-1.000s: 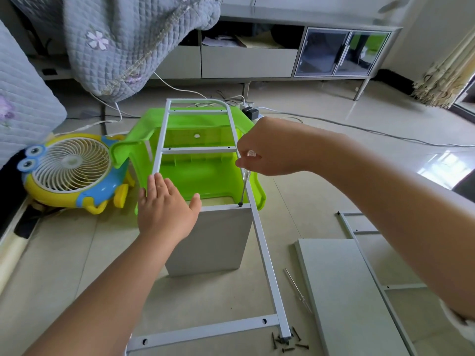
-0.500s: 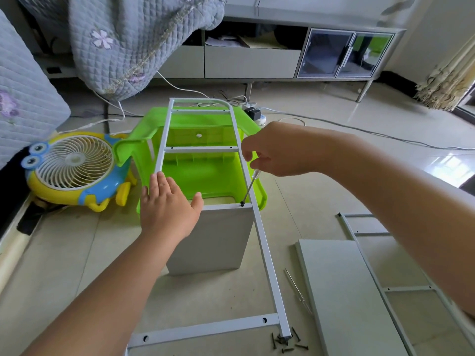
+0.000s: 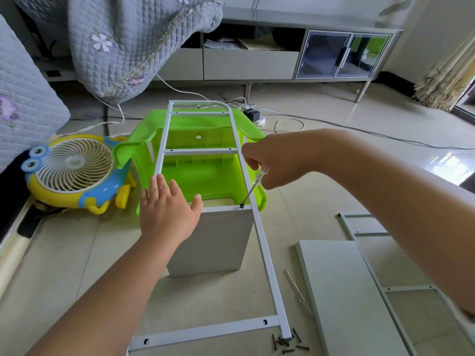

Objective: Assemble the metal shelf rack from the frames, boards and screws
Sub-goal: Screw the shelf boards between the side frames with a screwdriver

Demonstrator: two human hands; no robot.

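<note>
In the head view we find a white metal frame (image 3: pixel 259 235), ladder-shaped, lying across the middle of the tiled floor (image 3: pixel 64 253), its far end propped over a green plastic stool (image 3: pixel 205 181) and its near crossbar close to the lower edge of the floor area in view. A grey board (image 3: pixel 218 242) stands on edge beneath the frame, its top edge meeting a crossbar. We record the left hand (image 3: pixel 167 214) laid flat on that junction, fingers straight and together, thumb spread, holding nothing. The right hand (image 3: pixel 275 160) has its fingers curled round the clear handle of a screwdriver (image 3: pixel 253 186); the shaft slants down and left, and its tip sits on a dark screw (image 3: pixel 241 206) at the top right corner of the board, just beside the right rail of the frame. A cluster of loose screws (image 3: pixel 288 345) lies on the floor at the near right corner of the frame. A second screwdriver (image 3: pixel 298 291) lies between the frame and a second board (image 3: pixel 344 296), which lies flat toward the right. A second frame (image 3: pixel 380 286) lies partly under that board. At the left edge of the floor we note a yellow and blue fan (image 3: pixel 74 170); a quilted grey cover (image 3: pixel 123 39) hangs behind it, and a low cabinet (image 3: pixel 282 60) runs along the far wall.
</note>
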